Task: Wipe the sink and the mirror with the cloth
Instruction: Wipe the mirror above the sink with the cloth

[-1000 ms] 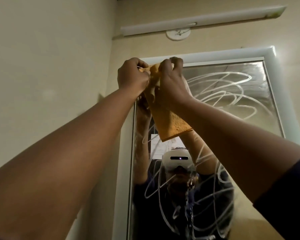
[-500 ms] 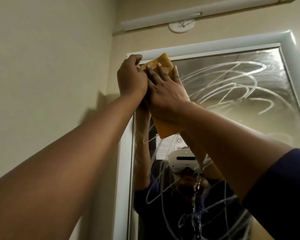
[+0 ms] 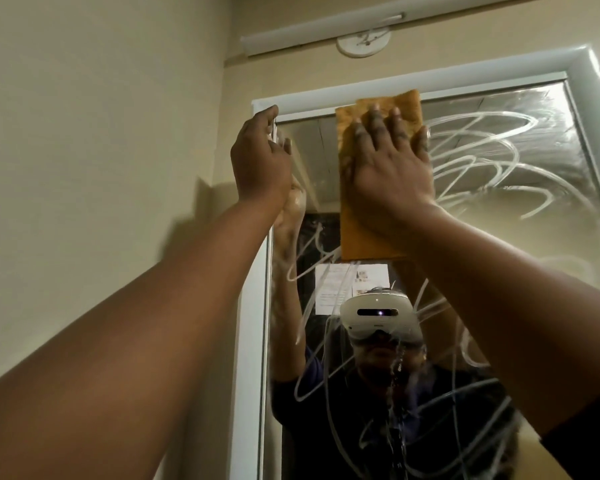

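Note:
A white-framed mirror (image 3: 520, 188) hangs on the wall ahead, its glass covered in looping white streaks. An orange cloth (image 3: 368, 244) lies flat on the glass near the top edge, left of the middle. My right hand (image 3: 388, 161) presses it against the mirror with straight, spread fingers. My left hand (image 3: 260, 157) is raised at the mirror's upper left corner, fingers up against the glass edge, holding nothing. The sink is out of view.
A cream side wall (image 3: 101, 168) runs close on the left of the mirror. Above the frame sit a long white tube light (image 3: 326, 31) and a round white fitting (image 3: 362, 43). The mirror reflects a person wearing a white headset (image 3: 378, 315).
My hands have parted. The left hand let go of the cloth and stayed at the corner. The right hand spread the cloth flat and slid it right along the mirror's top.

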